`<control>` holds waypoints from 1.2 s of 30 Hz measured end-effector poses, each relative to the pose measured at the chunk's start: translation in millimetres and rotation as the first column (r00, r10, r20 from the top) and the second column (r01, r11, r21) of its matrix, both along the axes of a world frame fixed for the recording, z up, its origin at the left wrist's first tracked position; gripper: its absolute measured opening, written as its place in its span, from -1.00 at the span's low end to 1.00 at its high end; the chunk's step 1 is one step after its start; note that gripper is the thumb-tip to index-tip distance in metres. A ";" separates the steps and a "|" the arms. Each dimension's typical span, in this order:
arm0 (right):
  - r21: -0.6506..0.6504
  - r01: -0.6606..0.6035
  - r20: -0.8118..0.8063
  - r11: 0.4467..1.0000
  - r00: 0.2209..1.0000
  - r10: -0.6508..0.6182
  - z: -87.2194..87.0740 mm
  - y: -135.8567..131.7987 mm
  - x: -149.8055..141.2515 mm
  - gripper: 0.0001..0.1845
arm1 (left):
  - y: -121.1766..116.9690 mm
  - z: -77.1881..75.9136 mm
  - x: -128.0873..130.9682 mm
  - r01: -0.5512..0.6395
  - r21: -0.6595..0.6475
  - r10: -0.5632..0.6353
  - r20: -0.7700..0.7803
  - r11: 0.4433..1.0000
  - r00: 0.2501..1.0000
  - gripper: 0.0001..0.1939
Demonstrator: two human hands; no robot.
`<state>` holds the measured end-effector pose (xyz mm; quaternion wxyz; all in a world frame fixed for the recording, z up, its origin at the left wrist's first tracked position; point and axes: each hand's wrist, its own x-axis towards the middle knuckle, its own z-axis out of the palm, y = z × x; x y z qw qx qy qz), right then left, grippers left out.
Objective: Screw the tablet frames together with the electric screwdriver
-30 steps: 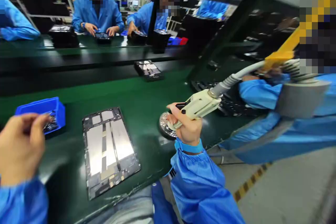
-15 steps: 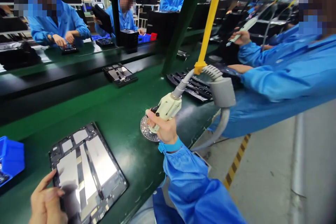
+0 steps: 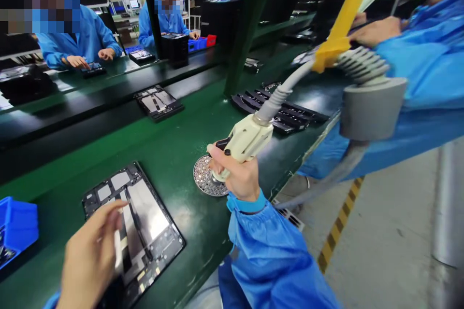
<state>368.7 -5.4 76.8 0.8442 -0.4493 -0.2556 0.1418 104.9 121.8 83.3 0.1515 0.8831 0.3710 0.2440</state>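
An opened tablet frame (image 3: 145, 219) with silver plates lies on the green belt (image 3: 174, 154) in front of me. My left hand (image 3: 90, 256) hovers over its near left corner, fingers pinched on a small pale strip. My right hand (image 3: 237, 174) is closed round the grip of a cream powered screwdriver (image 3: 246, 141), whose tip points down at a round screw dish (image 3: 207, 179). A grey hose and a yellow strap run up from the tool to the right.
A blue parts bin (image 3: 16, 224) sits at the left edge. Another tablet frame (image 3: 157, 101) lies farther along the belt, black trays (image 3: 279, 111) to the right. A person's blue sleeve (image 3: 416, 82) is close on my right. Other workers sit across the line.
My left hand came from the blue bin to the tablet frame and now holds a pale strip above it. My view swung; the right hand stays with the screwdriver at the screw dish.
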 end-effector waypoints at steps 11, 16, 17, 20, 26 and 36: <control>-0.018 -0.030 0.074 0.999 0.997 0.031 32.9 2.9 7.0 -0.59 | -26.6 -13.4 166.9 0.237 -0.198 -0.308 -0.637 0.951 0.707 -0.47; -0.028 -0.092 0.034 0.995 0.995 0.093 40.4 10.0 2.6 -0.62 | -17.3 -3.7 166.3 0.243 -0.156 -0.281 -0.694 0.957 0.663 -0.56; -0.029 -0.107 0.029 0.994 0.994 0.107 41.3 12.7 1.0 -0.62 | -12.5 -2.1 168.6 0.262 -0.140 -0.282 -0.706 0.955 0.650 -0.56; -0.037 -0.137 0.038 0.990 0.990 0.138 41.7 22.8 -5.7 -0.61 | 6.6 3.4 174.7 0.322 -0.114 -0.298 -0.735 0.940 0.609 -0.55; -0.106 -0.157 0.014 0.982 0.987 0.159 22.2 39.3 -19.5 -0.61 | 38.2 26.5 115.8 0.211 -0.178 -0.264 -0.371 0.961 0.890 -0.57; -0.121 -0.093 -0.007 0.988 0.996 0.093 7.3 47.5 -23.3 -0.63 | 44.9 -3.1 -82.8 -0.300 -0.603 0.354 -0.030 0.739 0.935 -0.27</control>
